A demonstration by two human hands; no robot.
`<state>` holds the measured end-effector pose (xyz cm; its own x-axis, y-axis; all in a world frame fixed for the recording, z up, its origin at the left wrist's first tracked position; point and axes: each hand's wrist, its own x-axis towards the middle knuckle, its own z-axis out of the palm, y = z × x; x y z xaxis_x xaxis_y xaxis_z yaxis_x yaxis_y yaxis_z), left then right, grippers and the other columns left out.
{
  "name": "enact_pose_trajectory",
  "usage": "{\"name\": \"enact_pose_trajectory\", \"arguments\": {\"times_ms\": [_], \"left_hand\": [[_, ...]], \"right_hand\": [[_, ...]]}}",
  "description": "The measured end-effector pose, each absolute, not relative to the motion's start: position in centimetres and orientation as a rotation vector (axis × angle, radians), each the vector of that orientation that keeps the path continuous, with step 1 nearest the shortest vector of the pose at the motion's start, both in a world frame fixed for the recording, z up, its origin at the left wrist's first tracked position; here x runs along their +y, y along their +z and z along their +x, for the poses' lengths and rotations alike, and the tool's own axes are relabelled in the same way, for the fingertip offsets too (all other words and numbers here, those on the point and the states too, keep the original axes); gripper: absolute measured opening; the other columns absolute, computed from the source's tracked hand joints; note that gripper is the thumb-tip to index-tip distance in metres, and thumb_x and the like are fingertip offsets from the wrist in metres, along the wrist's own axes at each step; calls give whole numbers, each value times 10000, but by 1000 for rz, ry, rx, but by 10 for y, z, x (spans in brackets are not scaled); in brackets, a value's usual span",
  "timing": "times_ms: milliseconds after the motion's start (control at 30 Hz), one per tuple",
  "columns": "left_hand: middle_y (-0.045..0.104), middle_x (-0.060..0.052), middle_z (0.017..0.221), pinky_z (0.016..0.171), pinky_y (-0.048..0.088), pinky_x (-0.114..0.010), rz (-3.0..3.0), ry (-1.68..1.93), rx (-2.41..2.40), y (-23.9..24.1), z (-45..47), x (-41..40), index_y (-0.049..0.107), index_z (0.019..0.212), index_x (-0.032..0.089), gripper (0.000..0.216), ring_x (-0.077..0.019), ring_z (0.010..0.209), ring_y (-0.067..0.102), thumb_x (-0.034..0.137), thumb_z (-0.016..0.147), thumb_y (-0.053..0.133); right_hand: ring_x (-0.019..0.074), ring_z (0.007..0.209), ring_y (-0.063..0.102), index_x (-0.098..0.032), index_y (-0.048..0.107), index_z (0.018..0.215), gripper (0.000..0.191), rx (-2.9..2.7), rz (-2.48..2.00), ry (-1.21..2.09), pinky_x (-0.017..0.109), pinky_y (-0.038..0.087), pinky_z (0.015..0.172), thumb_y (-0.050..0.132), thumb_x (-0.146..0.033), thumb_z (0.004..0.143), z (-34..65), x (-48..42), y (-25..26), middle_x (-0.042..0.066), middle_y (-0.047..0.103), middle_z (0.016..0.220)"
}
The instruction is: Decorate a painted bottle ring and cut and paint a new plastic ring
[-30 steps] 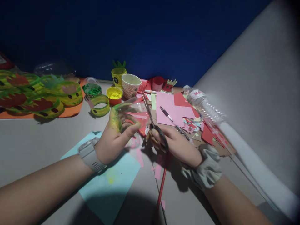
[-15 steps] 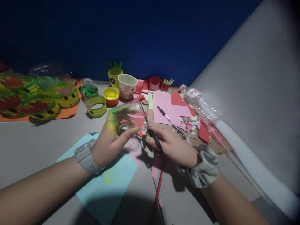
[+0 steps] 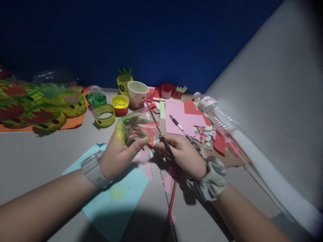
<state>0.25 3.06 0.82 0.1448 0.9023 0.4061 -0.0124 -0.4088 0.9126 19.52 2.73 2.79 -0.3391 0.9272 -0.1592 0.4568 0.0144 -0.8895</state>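
My left hand (image 3: 123,143), smeared with green and yellow paint, is closed around a clear, curved plastic piece (image 3: 147,116), which looks like part of a cup or bottle. Its fingers show through the plastic, with the thumb on the near side. Black-handled scissors (image 3: 167,148) are gripped in my right hand (image 3: 185,154). Their blades point up and away, lying along the right edge of the plastic. Whether the blades are fully together cannot be made out. Below the hands lie pink paper scraps (image 3: 167,179) and a light blue sheet (image 3: 121,198) with yellow paint spots.
Green paint (image 3: 96,98) and yellow paint (image 3: 120,101) stand in tubs beside a patterned paper cup (image 3: 137,94). Painted rings (image 3: 50,117) are piled at left. Pink paper (image 3: 174,116), a pen (image 3: 180,125) and a plastic bottle (image 3: 217,111) lie at right. A red stick (image 3: 172,198) is in front.
My right hand and the scissors have shifted slightly left and up along the plastic edge. The blades' angle has changed a little. My left hand stays nearly still, holding the plastic.
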Motion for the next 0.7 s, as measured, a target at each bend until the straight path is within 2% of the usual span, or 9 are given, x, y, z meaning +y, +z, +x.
{"name": "enact_pose_trajectory", "arguments": {"times_ms": [100, 200, 333, 500, 600, 700], "left_hand": [[624, -92, 1151, 766, 560, -307, 1470, 1377, 827, 8, 4, 31, 477, 1185, 206, 494, -154, 842, 653, 446, 802, 676], [624, -85, 1131, 774, 569, -312, 1406, 1384, 817, 9, 5, 31, 446, 1192, 212, 536, -153, 839, 663, 410, 774, 715], [603, -100, 1211, 812, 582, -341, 1443, 1398, 809, 8, 4, 31, 452, 1180, 221, 507, -175, 918, 671, 339, 772, 728], [587, -81, 1264, 892, 573, -405, 1468, 1483, 805, 0, 4, 34, 493, 1193, 266, 548, -218, 1071, 631, 266, 723, 776], [566, -43, 1295, 969, 543, -454, 1448, 1535, 750, -3, 5, 35, 531, 1171, 316, 571, -234, 1181, 570, 208, 682, 806], [575, 24, 1279, 1011, 532, -424, 1467, 1546, 706, -4, 6, 35, 548, 1161, 387, 589, -190, 1204, 555, 138, 687, 794]], "right_hand": [[78, 466, 386, -175, 505, 675, 414, -1623, -1332, 1447, 223, 301, 469, 556, -535, 874, 195, 28, 26, -52, 456, 528], [74, 455, 376, -170, 531, 715, 462, -1546, -1338, 1419, 222, 285, 454, 532, -608, 861, 196, 29, 29, -47, 474, 529], [74, 482, 388, -169, 551, 780, 508, -1588, -1356, 1390, 225, 299, 480, 489, -667, 857, 197, 29, 36, -43, 484, 573], [90, 541, 415, -174, 525, 731, 590, -1831, -1338, 1518, 243, 357, 540, 322, -700, 903, 199, 27, 43, -30, 444, 615], [101, 584, 405, -180, 529, 796, 571, -1976, -1273, 1557, 250, 362, 572, 348, -714, 886, 200, 27, 47, -34, 429, 638], [111, 627, 423, -185, 531, 870, 531, -2043, -1217, 1585, 258, 381, 623, 380, -694, 891, 202, 28, 51, -34, 442, 666]]}}
